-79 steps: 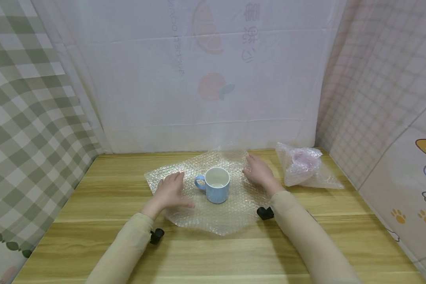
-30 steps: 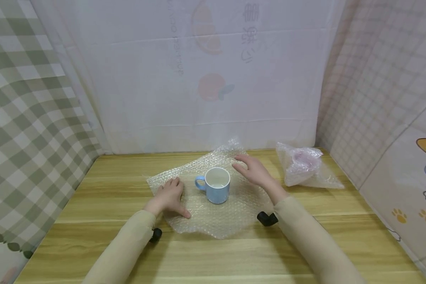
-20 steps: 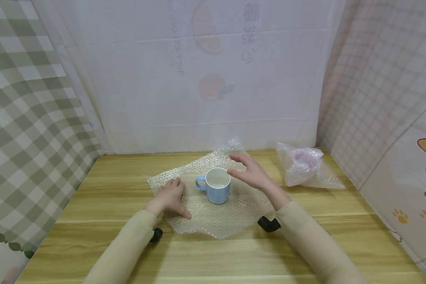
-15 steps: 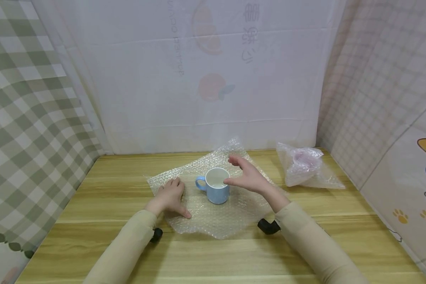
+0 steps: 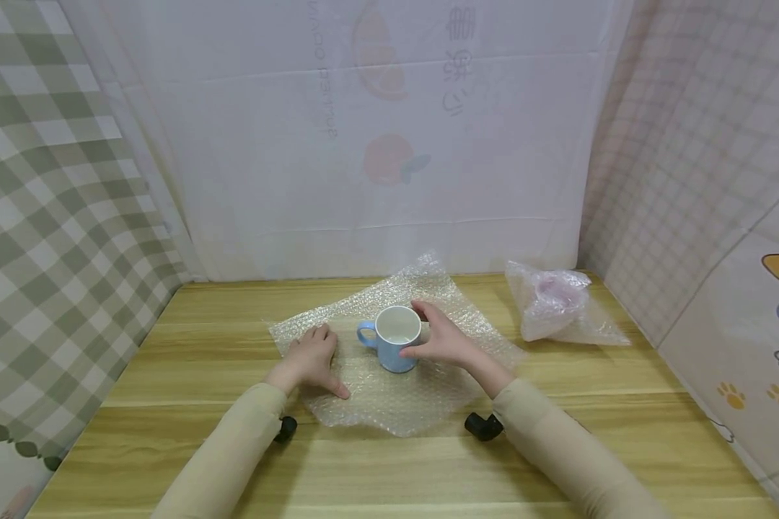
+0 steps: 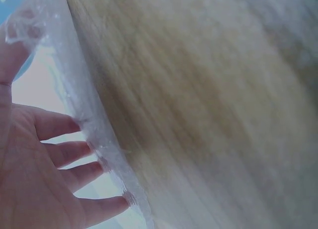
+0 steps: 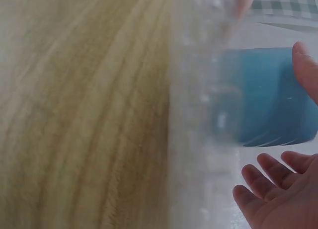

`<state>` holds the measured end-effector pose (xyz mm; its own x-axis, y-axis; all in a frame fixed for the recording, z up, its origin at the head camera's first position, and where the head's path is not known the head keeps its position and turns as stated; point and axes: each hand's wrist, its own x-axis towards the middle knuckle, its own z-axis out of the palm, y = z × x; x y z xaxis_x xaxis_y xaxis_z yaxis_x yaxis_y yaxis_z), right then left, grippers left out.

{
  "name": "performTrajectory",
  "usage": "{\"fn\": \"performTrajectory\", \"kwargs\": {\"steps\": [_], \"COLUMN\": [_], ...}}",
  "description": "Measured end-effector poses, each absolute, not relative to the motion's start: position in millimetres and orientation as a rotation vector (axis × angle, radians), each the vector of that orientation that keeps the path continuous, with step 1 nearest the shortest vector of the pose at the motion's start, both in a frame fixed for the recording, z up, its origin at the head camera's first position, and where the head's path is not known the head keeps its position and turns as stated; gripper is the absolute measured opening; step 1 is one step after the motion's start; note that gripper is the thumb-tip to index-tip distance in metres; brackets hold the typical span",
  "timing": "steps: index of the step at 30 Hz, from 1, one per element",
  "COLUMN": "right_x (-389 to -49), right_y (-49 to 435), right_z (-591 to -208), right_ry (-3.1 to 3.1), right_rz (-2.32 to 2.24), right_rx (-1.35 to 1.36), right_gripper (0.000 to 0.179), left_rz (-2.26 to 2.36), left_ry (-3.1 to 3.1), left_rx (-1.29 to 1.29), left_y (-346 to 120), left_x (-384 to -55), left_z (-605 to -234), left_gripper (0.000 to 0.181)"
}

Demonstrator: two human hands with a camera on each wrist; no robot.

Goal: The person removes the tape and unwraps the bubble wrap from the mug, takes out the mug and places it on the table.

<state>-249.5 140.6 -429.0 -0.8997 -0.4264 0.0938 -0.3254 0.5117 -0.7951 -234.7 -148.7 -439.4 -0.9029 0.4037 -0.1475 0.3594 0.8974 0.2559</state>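
Observation:
A light blue mug (image 5: 398, 353) with a white inside stands upright on a spread sheet of bubble wrap (image 5: 376, 411), its handle to the left. My left hand (image 5: 310, 359) rests on the left part of the sheet, fingers spread; in the left wrist view its fingertips meet the wrap's edge. At the mug's right side is my right hand (image 5: 444, 340), thumb in front and fingers behind. The right wrist view has the thumb (image 7: 304, 65) against the mug, while a gap shows between the other fingers and its wall.
A pinkish thing wrapped in bubble wrap (image 5: 558, 299) lies at the table's back right. The wooden table (image 5: 389, 476) is bordered by a white cloth behind (image 5: 260, 180), a green checked cloth at left (image 5: 58, 216) and a printed cloth at right (image 5: 707, 303).
My right hand has left the sheet's back right part and come left and down to the mug's side. My left hand has settled on the wrap and stays there. The mug has not visibly moved.

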Motion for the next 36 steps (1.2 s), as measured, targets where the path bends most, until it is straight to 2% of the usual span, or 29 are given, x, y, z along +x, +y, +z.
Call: {"fn": "performTrajectory", "kwargs": {"steps": [14, 36], "right_x": [-251.4, -250.1], "right_y": [132.9, 124.0], "right_z": [-443.0, -453.8], "right_ry": [2.428, 2.353], "right_rz": [-1.581, -1.743], "right_rx": [-0.647, -0.540], "right_gripper": [0.083, 0.092], "left_rz": [0.329, 0.306], "left_ry": [2.866, 2.865], "left_rx": [0.586, 0.593], "left_y": [-148.7, -148.9], "left_x": [-235.6, -235.1], "left_z": [-440.2, -439.0], "left_gripper": [0.117, 0.117]}}
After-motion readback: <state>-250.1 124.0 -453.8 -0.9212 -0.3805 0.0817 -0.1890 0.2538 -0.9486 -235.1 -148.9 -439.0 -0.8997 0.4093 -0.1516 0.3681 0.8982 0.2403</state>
